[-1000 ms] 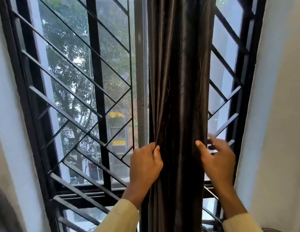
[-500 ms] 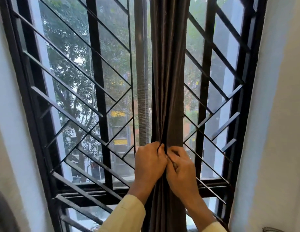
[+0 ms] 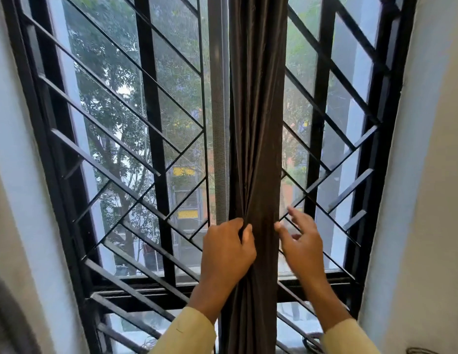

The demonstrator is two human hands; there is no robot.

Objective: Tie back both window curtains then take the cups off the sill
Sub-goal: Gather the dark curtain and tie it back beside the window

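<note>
A dark brown curtain [image 3: 257,111] hangs gathered into a narrow bunch at the middle of the window. My left hand [image 3: 226,251] is closed around the bunch's left side at about sill height. My right hand [image 3: 300,242] is just right of the bunch, fingers spread, its thumb touching the fabric's right edge and nothing held. No cups are in view, and no second curtain shows.
A black metal window grille [image 3: 151,139] with diagonal bars stands right behind the curtain. White walls [image 3: 424,175] flank the window on both sides. A dark cable [image 3: 311,337] lies at the lower right by the sill.
My right hand has let go of the curtain and moved right, opening its fingers. Half a second ago both hands pinched the bunch together. My left hand keeps its grip.
</note>
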